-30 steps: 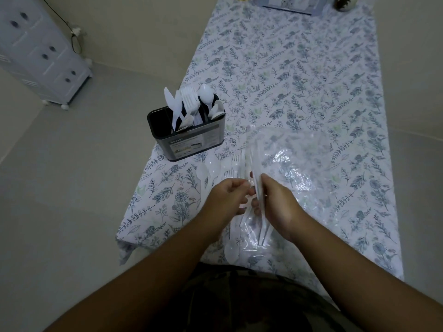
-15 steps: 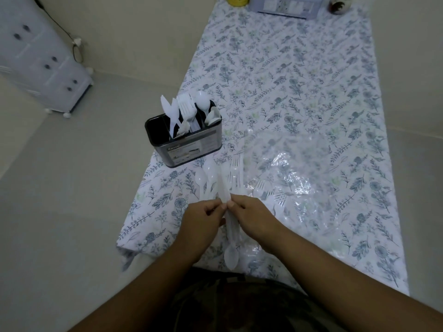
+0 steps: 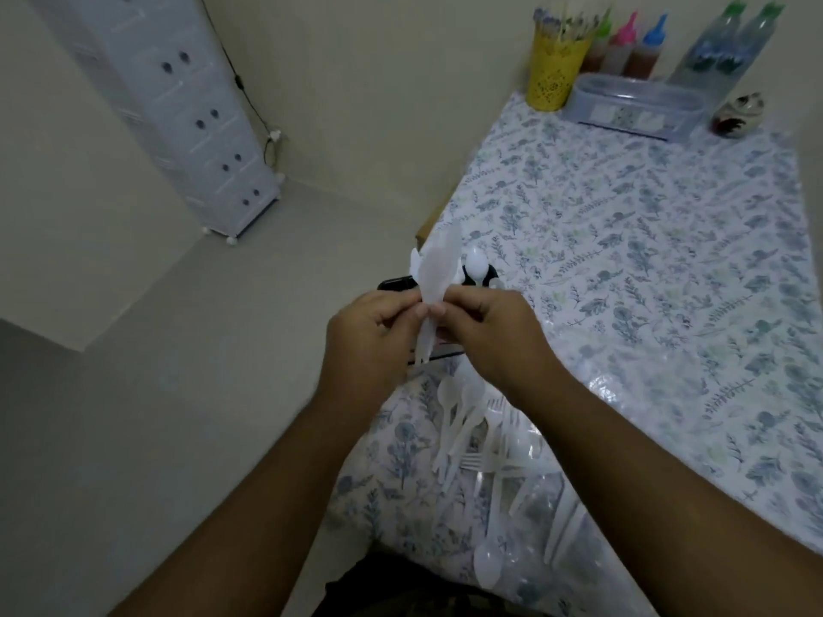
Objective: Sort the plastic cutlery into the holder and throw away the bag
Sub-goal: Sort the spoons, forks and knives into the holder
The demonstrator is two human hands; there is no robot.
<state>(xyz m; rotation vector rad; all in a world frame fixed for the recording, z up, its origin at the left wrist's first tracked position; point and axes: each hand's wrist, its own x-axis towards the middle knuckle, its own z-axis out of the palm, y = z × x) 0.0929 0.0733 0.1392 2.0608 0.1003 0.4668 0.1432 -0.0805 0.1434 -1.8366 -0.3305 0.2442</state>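
My left hand (image 3: 369, 345) and right hand (image 3: 494, 336) meet above the counter (image 3: 645, 242) edge, each grip pinching a white plastic knife (image 3: 434, 278) held upright, blade up. The black holder (image 3: 396, 283) stands just behind my hands, mostly hidden; a spoon (image 3: 475, 264) rises from it. Loose cutlery (image 3: 467, 434) lies on the clear bag (image 3: 579, 518) near me.
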